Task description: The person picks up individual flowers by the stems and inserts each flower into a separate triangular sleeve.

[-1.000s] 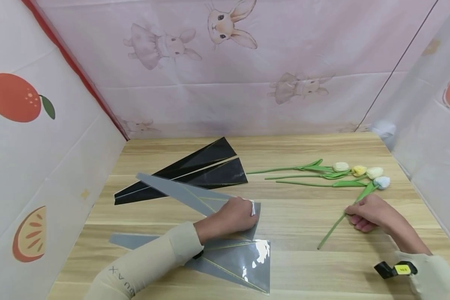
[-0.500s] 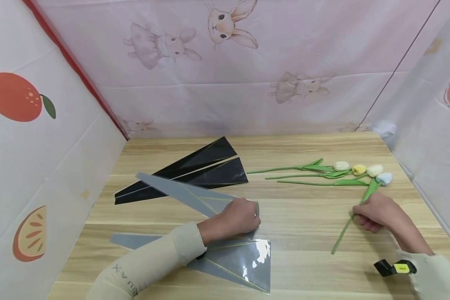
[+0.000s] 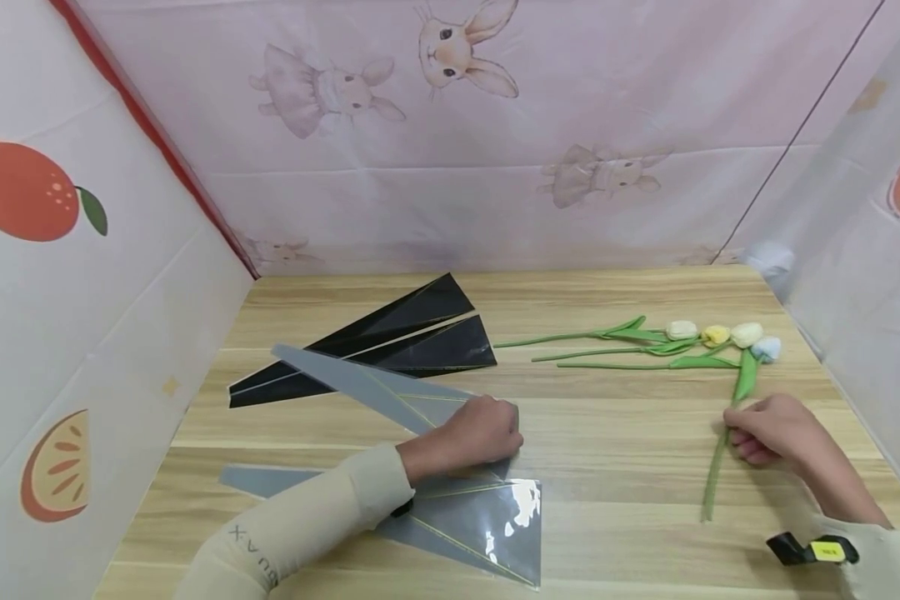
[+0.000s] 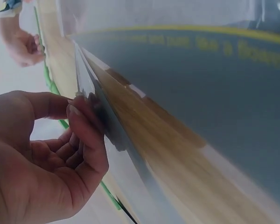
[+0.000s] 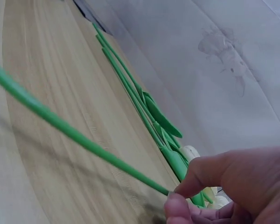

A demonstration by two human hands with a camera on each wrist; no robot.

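My left hand (image 3: pixel 476 429) pinches the wide end of a grey bouquet sleeve (image 3: pixel 360 387) between thumb and fingers. In the left wrist view the sleeve's edge lifts at the fingertips (image 4: pixel 77 109). A second grey sleeve (image 3: pixel 487 525) with gold lines and a glossy clear face lies nearer me, partly under the left forearm. On the right, my right hand (image 3: pixel 776 429) pinches the green stem of a pale blue artificial tulip (image 3: pixel 767 349). Its stem (image 5: pixel 79 135) slants across the right wrist view, casting a shadow on the table. The bloom is beside the other tulips' heads.
Two black sleeves (image 3: pixel 442 343) lie at the back left, one overlapped by the held grey sleeve. Three tulips, with white (image 3: pixel 681 330), yellow (image 3: pixel 716 336) and cream (image 3: pixel 747 336) heads, lie at the back right. Printed curtains (image 3: pixel 450 208) wall the wooden table (image 3: pixel 607 442).
My right hand has moved right, and the blue tulip's stem has swung from a slant to nearly straight toward me. The left hand has shifted slightly right, still pinching the sleeve.
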